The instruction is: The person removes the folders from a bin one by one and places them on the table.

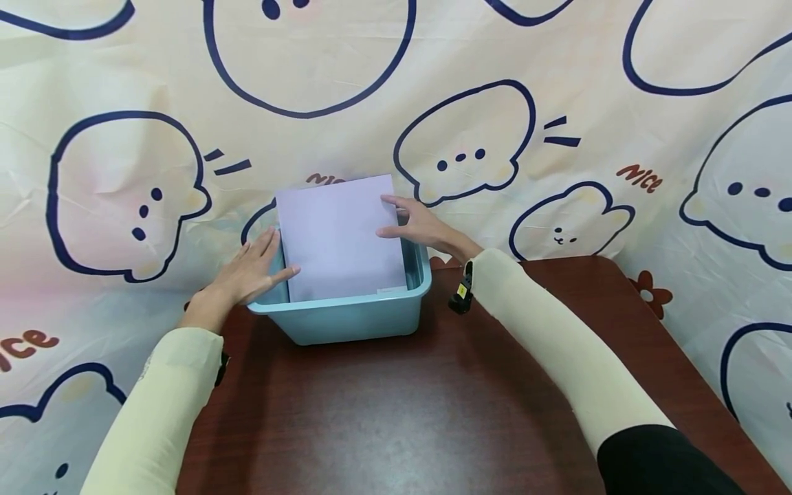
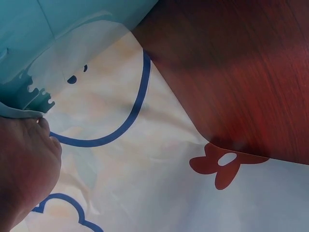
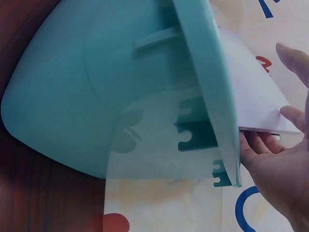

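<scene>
A flat light purple folder-like rectangle (image 1: 340, 237) stands leaning inside a light blue plastic basin (image 1: 353, 322). A small pale strip lies near its lower right corner. My left hand (image 1: 244, 275) is spread at the basin's left rim, its thumb reaching across toward the rectangle's face; in the left wrist view this hand (image 2: 29, 169) meets the rim. At the rectangle's right edge, my right hand (image 1: 427, 225) has loose fingers. The right wrist view shows one fingertip of this hand (image 3: 280, 166) against that edge, other fingers behind it, and the thumb apart from it.
The basin stands on a dark brown wooden table (image 1: 383, 412), close to its back edge. A cream cloth (image 1: 309, 151) printed with cartoon figures hangs right behind it and along both sides.
</scene>
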Demonstrator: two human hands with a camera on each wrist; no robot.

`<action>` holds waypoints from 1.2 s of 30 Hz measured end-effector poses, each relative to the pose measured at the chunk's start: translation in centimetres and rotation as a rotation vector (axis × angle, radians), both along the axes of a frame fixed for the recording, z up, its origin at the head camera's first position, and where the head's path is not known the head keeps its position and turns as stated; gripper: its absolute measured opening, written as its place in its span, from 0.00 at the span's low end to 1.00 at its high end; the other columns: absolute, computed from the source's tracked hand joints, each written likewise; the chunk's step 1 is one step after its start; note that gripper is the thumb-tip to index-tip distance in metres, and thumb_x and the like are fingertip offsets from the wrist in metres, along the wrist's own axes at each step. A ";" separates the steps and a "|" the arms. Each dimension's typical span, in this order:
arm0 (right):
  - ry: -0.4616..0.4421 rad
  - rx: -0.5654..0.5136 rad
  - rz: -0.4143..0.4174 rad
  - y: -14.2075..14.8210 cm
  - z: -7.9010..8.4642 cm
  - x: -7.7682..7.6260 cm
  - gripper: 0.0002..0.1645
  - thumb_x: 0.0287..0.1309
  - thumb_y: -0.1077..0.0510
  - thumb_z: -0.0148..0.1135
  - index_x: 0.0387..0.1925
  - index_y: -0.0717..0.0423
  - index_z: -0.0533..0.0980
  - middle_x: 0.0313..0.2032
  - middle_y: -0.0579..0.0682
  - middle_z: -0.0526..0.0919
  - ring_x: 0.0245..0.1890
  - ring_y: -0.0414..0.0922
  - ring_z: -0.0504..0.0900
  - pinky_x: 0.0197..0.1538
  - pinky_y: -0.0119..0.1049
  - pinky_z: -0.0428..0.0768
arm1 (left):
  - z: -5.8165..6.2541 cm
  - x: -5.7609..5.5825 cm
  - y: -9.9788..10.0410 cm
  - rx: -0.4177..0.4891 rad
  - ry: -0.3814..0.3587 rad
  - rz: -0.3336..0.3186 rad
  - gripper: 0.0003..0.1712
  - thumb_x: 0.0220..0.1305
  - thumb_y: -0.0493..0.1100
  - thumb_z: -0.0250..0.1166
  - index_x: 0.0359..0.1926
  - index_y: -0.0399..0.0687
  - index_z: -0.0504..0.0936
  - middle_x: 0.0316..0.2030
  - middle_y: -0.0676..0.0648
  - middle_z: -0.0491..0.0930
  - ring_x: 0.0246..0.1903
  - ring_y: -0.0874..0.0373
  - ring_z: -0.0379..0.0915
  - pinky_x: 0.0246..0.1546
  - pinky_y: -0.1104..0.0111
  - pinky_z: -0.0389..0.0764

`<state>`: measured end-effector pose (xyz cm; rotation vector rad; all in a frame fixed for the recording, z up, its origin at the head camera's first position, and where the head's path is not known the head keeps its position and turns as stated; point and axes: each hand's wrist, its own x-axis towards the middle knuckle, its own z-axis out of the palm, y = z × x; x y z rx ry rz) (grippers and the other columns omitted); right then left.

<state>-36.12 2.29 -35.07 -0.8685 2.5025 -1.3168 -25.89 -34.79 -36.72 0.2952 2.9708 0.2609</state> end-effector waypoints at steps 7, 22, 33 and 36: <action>-0.017 -0.065 0.012 -0.3 0.6 -0.1 0.48 0.63 0.42 0.73 0.80 0.43 0.65 0.83 0.47 0.58 0.75 0.60 0.68 0.73 0.62 0.72 | 0.0 0.0 0.0 0.016 -0.004 0.004 0.62 0.75 0.77 0.45 0.83 0.37 0.29 0.84 0.34 0.25 0.83 0.34 0.25 0.81 0.40 0.30; 0.021 -0.095 0.054 -0.8 0.5 -0.1 0.42 0.64 0.49 0.75 0.77 0.46 0.71 0.80 0.47 0.65 0.79 0.48 0.60 0.80 0.60 0.60 | 0.0 0.1 0.1 0.027 -0.007 0.017 0.63 0.75 0.77 0.44 0.83 0.38 0.28 0.84 0.34 0.25 0.83 0.34 0.25 0.80 0.39 0.30; 0.007 -0.160 0.062 0.0 0.0 -0.5 0.44 0.62 0.58 0.77 0.77 0.45 0.70 0.79 0.46 0.65 0.80 0.46 0.59 0.82 0.56 0.55 | 0.0 0.0 0.2 0.022 0.002 0.015 0.62 0.75 0.77 0.44 0.84 0.37 0.30 0.84 0.34 0.26 0.83 0.34 0.26 0.80 0.39 0.32; -0.005 -0.158 0.052 0.1 0.0 -0.5 0.45 0.61 0.61 0.77 0.78 0.43 0.70 0.80 0.44 0.64 0.80 0.45 0.59 0.82 0.53 0.56 | 0.0 0.0 0.2 0.020 0.003 0.016 0.62 0.75 0.77 0.44 0.84 0.37 0.31 0.84 0.34 0.26 0.83 0.34 0.26 0.80 0.39 0.32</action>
